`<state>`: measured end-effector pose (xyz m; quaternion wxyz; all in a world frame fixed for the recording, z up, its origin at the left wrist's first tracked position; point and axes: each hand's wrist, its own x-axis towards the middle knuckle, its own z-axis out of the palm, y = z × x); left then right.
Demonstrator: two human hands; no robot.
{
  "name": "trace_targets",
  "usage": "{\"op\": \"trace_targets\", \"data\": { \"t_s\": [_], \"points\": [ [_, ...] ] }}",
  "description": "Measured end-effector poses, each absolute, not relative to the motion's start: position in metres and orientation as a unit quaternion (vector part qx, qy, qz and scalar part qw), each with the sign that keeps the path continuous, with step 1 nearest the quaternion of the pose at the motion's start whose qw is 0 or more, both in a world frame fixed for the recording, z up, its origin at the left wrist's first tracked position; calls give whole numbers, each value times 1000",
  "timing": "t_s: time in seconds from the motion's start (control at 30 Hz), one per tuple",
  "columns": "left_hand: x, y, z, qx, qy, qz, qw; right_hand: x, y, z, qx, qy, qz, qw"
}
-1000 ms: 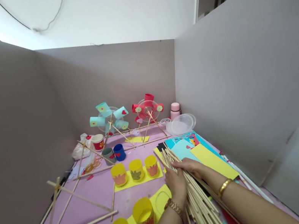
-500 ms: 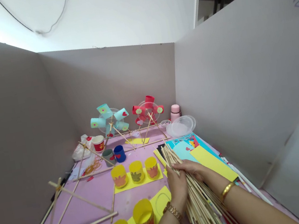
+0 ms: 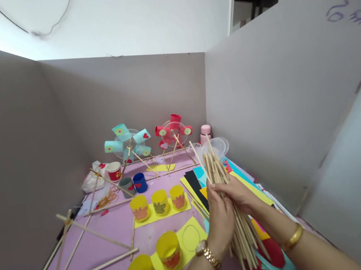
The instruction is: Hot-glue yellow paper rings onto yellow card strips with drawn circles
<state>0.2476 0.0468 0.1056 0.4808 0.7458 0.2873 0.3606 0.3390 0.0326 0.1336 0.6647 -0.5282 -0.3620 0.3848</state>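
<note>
A thick bundle of thin wooden sticks (image 3: 214, 167) is lifted off the table and tilted nearly upright, held between both hands. My left hand (image 3: 221, 221), with a gold watch at the wrist, wraps the bundle from the left. My right hand (image 3: 240, 195), with a gold bangle on the forearm, grips it from the right. Under the hands lie sheets of coloured paper (image 3: 192, 184) in black, yellow, blue and red.
On the pink tabletop (image 3: 115, 239) stand yellow paper cups (image 3: 159, 202) on yellow sheets, two more yellow cups (image 3: 168, 250) nearer me, a stick frame (image 3: 81, 245) at left, and blue (image 3: 127, 142) and red (image 3: 173, 132) paper wheels at the back. Grey partition walls (image 3: 283, 103) enclose the table.
Both hands have gathered the stick bundle and raised it from lying flat on the paper to nearly upright. The camera has shifted slightly right.
</note>
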Motion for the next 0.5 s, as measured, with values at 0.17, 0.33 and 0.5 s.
{"op": "trace_targets", "data": {
  "t_s": [0.17,0.33,0.5],
  "points": [
    [221,32,138,779,212,372,459,313,5,164,-522,-384,291,704],
    [180,9,151,796,149,387,440,272,-34,193,-531,-407,236,705],
    [141,-7,124,743,109,392,532,228,-69,173,-528,-405,245,705]
  ]
}}
